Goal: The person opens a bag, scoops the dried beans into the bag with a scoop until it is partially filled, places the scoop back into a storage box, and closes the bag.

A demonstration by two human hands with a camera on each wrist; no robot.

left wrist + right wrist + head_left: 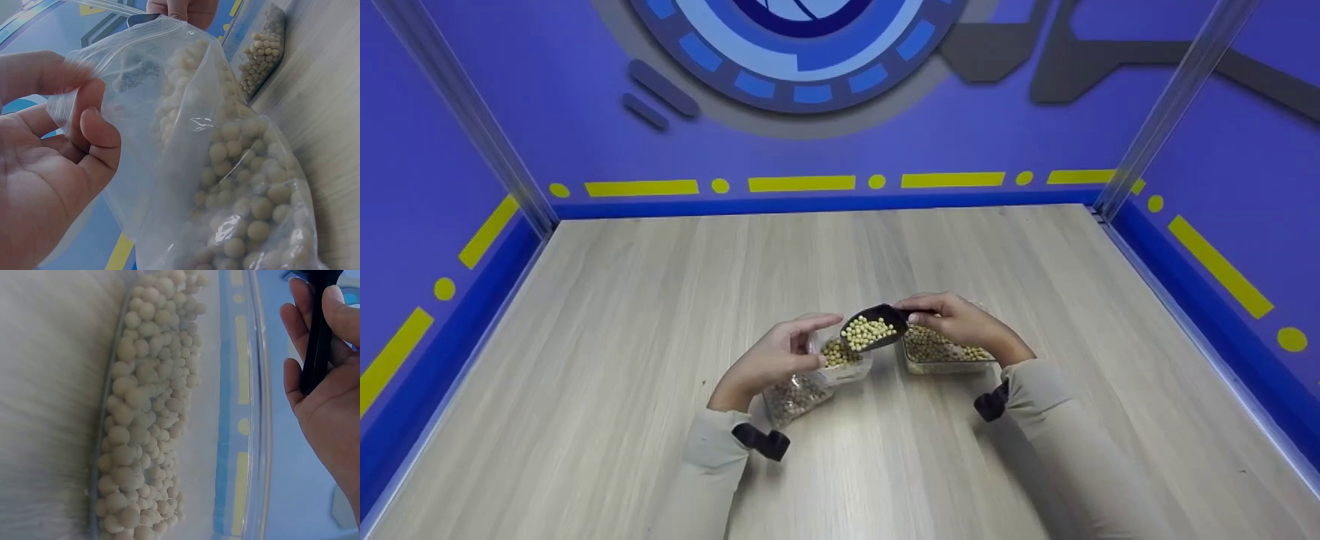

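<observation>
My left hand (771, 358) pinches the open mouth of a clear zip bag (247, 185) that is partly full of round, pale yellow beads. The bag's lower part lies on the table, its mouth turned towards the scoop. My right hand (960, 322) grips the handle of a black scoop (901, 330), also seen in the right wrist view as a dark handle (318, 343) across the fingers. Beads (867, 332) fill the scoop, and its lip overlaps the bag's mouth in the head view. Below the right hand stands a clear box (949, 367) holding more beads.
The wood-grain table (622, 315) is bounded by blue panels (825, 157) at the back and both sides. A black wrist strap mount (761, 442) sits on the left sleeve, another (991, 403) on the right.
</observation>
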